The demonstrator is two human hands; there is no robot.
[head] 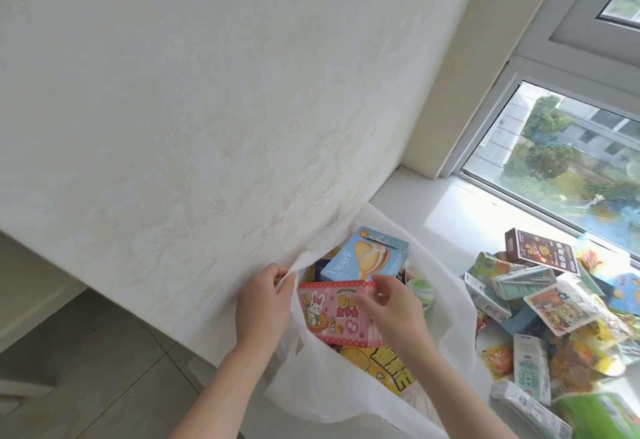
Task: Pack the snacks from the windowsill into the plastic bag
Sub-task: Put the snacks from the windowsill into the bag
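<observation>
A white plastic bag (325, 390) stands open on the windowsill's left end, against the wall. My left hand (265, 303) grips its left rim and holds it open. Inside, my right hand (391, 303) pinches the top right corner of a pink snack box with a rabbit picture (332, 314). Behind it stands a light blue biscuit box (363, 255). A yellow packet (377, 366) lies below the pink box, and a green-capped cup (423, 291) sits at the bag's right side. More snacks (554, 314) lie piled on the sill to the right.
The white windowsill (436, 210) runs along a window (568, 158) at the right. The snack pile holds a brown box (540, 255), mint cartons (531, 369) and several foil packets. A pale wall fills the left; tiled floor (104, 369) lies below.
</observation>
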